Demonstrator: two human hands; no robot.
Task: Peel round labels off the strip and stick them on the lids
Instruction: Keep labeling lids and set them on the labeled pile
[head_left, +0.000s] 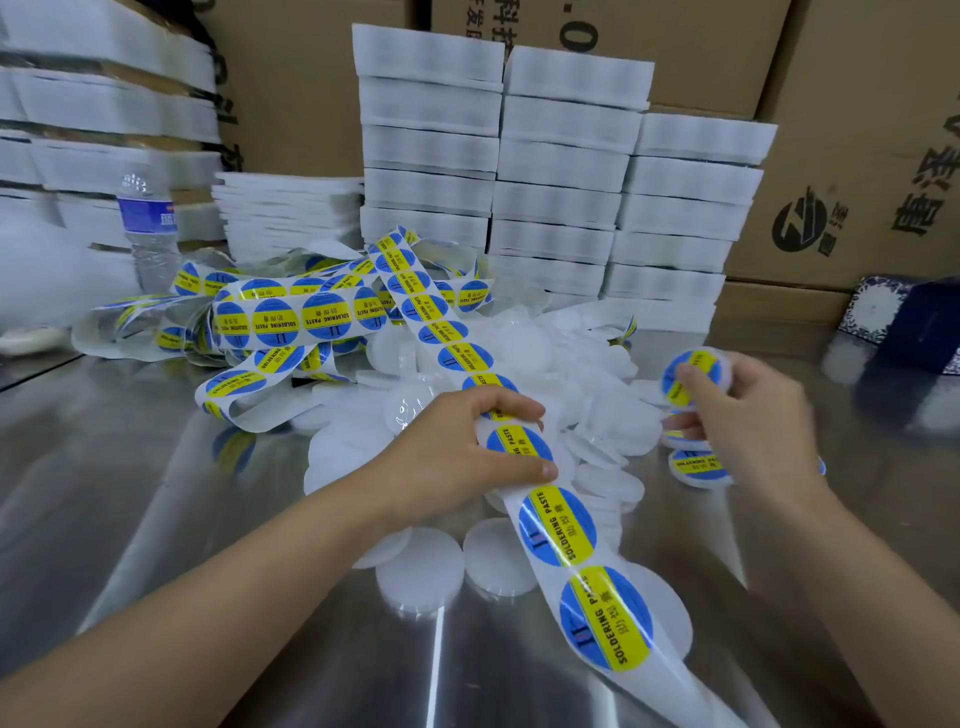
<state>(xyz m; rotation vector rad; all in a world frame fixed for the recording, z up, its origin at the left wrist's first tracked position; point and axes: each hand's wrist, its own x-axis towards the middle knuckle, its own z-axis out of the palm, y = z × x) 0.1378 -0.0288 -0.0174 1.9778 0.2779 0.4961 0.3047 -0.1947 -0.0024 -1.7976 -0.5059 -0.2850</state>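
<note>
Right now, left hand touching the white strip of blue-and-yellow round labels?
Touching. Head view: left hand grips the white label strip, thumb across it.

- Label strip (558, 525): white backing carrying one row of round blue-and-yellow labels (605, 618) printed SOLDERING PASTE. Most of it lies in loose tangled loops at the back left of your counter (156, 467). One length runs forward over the lid pile, pinched in your left hand (467, 441), and trails toward you.
- Plain lids (519, 343): round, flat, translucent white. They form a loose overlapping pile mid-counter, with a few lying singly at its near edge.
- Labelled lid (693, 374): one, tilted, label facing you, held in the fingers of your right hand (748, 410).
- Finished lids (696, 465): a few, labels up, lying under that hand to the right of the pile.
</note>
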